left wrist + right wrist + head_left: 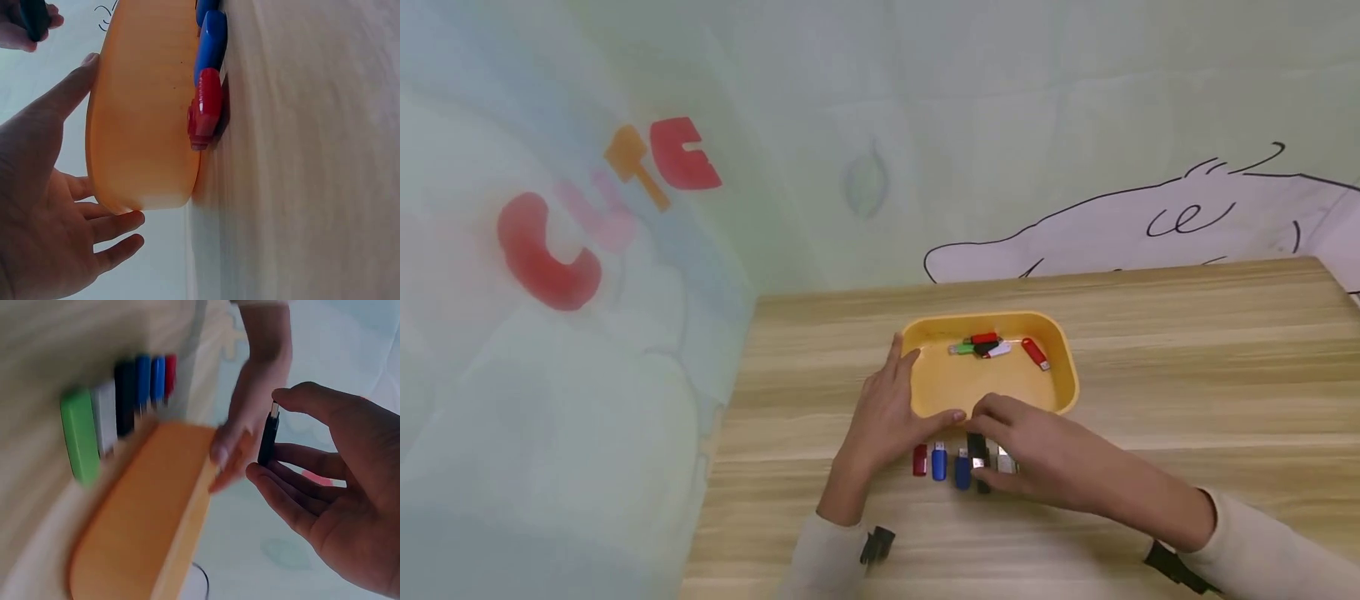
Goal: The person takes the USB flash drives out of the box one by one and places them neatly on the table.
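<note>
My right hand (1037,454) pinches a black USB stick (269,436) between thumb and fingers, its metal plug towards the thumb, above the front rim of a yellow tray (981,396). At the tray's left front corner, my left hand (887,412) rests with fingers extended along the left side and thumb at the front rim. Before the tray lies a row of USB sticks: a red one (920,460), two blue ones (939,462), a black one (125,397), a silver-grey one (104,415) and a green one (80,434). My right hand partly covers the row's right end in the head view.
Inside the tray, near the back wall, a green stick (961,350), a white stick (998,350) and others lie piled together. A separate red stick (1034,353) lies to their right. The wooden table (1187,375) meets a printed backdrop (820,183) behind and at left.
</note>
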The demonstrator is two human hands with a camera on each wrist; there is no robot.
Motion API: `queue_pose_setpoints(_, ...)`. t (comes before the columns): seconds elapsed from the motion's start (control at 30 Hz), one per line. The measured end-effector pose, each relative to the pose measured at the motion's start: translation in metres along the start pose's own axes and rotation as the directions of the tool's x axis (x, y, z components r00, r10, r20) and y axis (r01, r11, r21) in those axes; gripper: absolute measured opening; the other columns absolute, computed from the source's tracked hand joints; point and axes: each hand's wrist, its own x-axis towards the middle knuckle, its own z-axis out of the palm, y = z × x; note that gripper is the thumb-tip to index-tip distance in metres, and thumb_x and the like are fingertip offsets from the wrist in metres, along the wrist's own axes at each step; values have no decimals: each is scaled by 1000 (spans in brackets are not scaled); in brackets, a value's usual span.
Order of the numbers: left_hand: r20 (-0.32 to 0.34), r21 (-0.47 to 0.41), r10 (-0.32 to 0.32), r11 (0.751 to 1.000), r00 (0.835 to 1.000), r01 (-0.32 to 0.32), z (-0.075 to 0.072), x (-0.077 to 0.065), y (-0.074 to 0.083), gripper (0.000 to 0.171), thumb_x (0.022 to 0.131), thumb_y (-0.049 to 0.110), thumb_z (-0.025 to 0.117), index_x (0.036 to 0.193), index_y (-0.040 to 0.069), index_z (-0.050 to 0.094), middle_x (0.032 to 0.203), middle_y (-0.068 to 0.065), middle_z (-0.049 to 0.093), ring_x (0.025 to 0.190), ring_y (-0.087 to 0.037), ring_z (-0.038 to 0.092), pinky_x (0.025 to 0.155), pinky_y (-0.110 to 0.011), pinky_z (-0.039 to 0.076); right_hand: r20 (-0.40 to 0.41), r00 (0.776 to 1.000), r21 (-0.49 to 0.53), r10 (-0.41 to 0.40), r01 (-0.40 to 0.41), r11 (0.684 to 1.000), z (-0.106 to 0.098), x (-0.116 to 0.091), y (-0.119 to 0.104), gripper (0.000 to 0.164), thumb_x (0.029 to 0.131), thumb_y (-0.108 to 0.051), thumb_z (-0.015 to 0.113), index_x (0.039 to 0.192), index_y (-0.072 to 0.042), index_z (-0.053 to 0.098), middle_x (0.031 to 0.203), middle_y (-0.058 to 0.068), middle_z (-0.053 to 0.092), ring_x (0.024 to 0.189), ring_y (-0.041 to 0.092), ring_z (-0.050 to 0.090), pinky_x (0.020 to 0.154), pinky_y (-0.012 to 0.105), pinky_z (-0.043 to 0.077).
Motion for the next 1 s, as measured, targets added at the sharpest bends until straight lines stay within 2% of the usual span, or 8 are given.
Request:
queue_pose_setpoints(0.17, 13, 1, 15, 1000, 1000, -15, 0, 1, 1, 107, 70, 83, 48, 147, 13, 30, 158, -4, -2, 135, -22, 26, 104, -47, 29, -32, 999, 54, -17, 19, 998, 22, -4, -13, 47, 82, -39, 69, 120, -14, 61, 112, -4, 52, 91, 3, 49, 76, 16, 46)
queue_pose_setpoints(0.3, 25, -1, 3, 1000, 1000, -3, -1, 0, 1, 107, 70, 83, 48, 148, 12, 29, 159, -5, -1, 136, -21, 24, 105, -46, 28, -86, 995, 77, -54, 61, 995, 46, -3, -19, 42, 83, -39, 69, 114, -12, 64, 110, -3, 53, 93, 3, 50, 77, 17, 46)
queue_pose_setpoints(0.4, 23, -1, -8, 1000, 1000, 8, -1, -1, 2, 107, 70, 84, 48, 148, 12, 28, 159, -6, 0, 136, -21, 23, 105, -46, 27, -90, 993, 72, -71, 78, 994, 63, -1, -22, 40, 83, -40, 68, 111, -11, 65, 108, -3, 53, 93, 4, 50, 76, 18, 47)
queue_pose_setpoints(0.7, 17, 7, -13, 1000, 1000, 12, -1, -1, 2, 107, 70, 84, 48, 148, 13, 29, 159, -5, 1, 136, -20, 23, 106, -45, 27, -32, 998, 82, -55, 58, 995, 97, 8, -35, 41, 84, -41, 67, 112, -11, 66, 105, -2, 55, 88, 5, 51, 75, 21, 47)
queue_pose_setpoints(1.0, 28, 28, -31, 999, 999, 30, 0, -1, 2, 109, 69, 86, 45, 149, 15, 26, 159, -4, -1, 137, -22, 22, 106, -46, 27, 83, 993, -10, -80, 81, 997, 109, 11, -42, 41, 87, -49, 61, 109, -16, 66, 109, -2, 58, 101, 11, 52, 88, 29, 46)
